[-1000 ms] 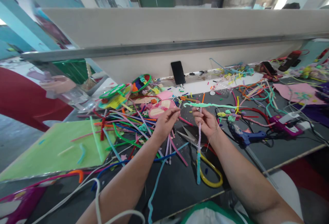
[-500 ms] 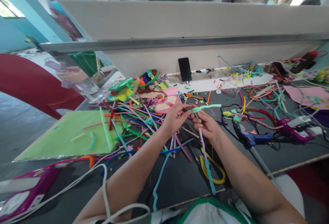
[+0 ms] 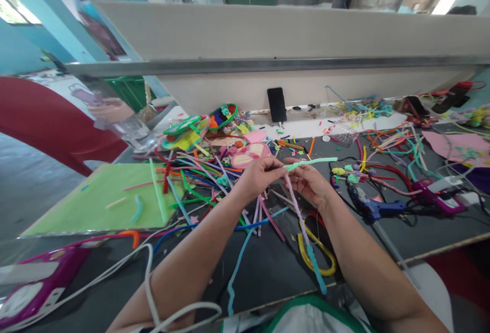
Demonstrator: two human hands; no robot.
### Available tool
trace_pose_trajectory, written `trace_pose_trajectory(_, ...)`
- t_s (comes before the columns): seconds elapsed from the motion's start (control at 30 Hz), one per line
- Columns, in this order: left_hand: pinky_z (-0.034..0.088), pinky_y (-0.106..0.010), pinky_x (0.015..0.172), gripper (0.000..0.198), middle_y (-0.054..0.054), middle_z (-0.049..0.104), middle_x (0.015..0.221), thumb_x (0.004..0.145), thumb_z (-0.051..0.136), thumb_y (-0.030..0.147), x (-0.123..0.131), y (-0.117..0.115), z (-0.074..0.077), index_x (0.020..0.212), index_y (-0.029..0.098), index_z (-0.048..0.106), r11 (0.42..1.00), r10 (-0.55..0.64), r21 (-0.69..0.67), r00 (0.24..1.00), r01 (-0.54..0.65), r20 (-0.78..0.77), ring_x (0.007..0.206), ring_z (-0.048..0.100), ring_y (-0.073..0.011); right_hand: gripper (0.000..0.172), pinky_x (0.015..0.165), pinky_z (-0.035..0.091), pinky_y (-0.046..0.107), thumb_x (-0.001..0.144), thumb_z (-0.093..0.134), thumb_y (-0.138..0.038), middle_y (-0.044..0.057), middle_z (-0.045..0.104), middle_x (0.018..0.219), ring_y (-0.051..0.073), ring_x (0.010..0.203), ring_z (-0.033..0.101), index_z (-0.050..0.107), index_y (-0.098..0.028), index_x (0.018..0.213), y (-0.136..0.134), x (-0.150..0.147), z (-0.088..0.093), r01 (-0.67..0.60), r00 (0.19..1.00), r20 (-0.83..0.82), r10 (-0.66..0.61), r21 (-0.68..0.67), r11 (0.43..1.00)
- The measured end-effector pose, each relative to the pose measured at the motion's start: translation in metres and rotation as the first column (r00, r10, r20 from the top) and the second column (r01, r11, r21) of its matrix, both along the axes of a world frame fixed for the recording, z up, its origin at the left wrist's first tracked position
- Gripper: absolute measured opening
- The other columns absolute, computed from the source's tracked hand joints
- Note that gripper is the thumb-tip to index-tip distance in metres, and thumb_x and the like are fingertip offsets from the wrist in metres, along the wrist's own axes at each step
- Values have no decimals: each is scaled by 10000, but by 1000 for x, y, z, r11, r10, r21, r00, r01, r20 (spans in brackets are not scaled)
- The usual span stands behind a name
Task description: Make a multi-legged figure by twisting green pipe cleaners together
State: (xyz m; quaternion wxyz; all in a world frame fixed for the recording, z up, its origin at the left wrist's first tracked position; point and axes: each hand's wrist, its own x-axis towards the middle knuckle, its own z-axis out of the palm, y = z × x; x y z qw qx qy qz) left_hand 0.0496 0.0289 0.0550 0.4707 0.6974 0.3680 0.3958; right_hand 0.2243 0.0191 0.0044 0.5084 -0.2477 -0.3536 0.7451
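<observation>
A mint-green pipe cleaner (image 3: 317, 161) is pinched between my two hands, its straight end pointing right and its other part wound into a small bunch. My left hand (image 3: 264, 175) grips the bunched end between thumb and fingers. Closed around the same piece from the right, my right hand (image 3: 312, 185) has its lower fingers curled. From the bunch a lilac pipe cleaner (image 3: 295, 203) hangs toward me, joined to a turquoise length (image 3: 316, 269) at its lower end. Under it on the table lie scissors with yellow handles (image 3: 332, 266), partly covered by the hanging strand.
Loose pipe cleaners (image 3: 206, 172) are heaped left of my hands, beside a green sheet (image 3: 111, 195). A blue glue gun (image 3: 377, 206) with its cable lies to the right, near a purple power strip (image 3: 440, 198). A phone (image 3: 276, 104) leans on the white partition (image 3: 268, 34).
The right hand's fingers have shifted along the mint-green piece. The lilac strand now hangs from nearer the left fingertips, and its turquoise end has swung slightly right.
</observation>
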Motion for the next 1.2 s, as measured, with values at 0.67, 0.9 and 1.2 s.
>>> trace_pose_trajectory(0.67,377,-197,544,318,11,569,705,734,629,438,9,38,17,829,134,627,969,-247,-104,895,224,-372,626,497,-96,202,631,503,243,634,789,-273,-18,654,703,99,609,593,694,-205,798,7,1,-4,409,911,20,-413,94,908)
trace_pose_trajectory(0.9,347,-192,472,325,42,487,608,746,620,438,12,34,8,847,130,641,957,-236,-224,940,181,-247,503,427,-64,173,623,467,250,672,761,-279,-20,632,713,101,611,553,705,-214,823,5,-3,-1,465,870,84,-486,189,865)
trace_pose_trajectory(1.2,299,-185,397,247,51,464,547,747,607,389,5,40,6,717,145,585,975,-120,-207,974,79,-192,410,393,-52,94,916,441,375,734,720,-231,41,627,1044,188,1002,571,748,-278,810,4,1,-4,398,599,244,-763,736,548)
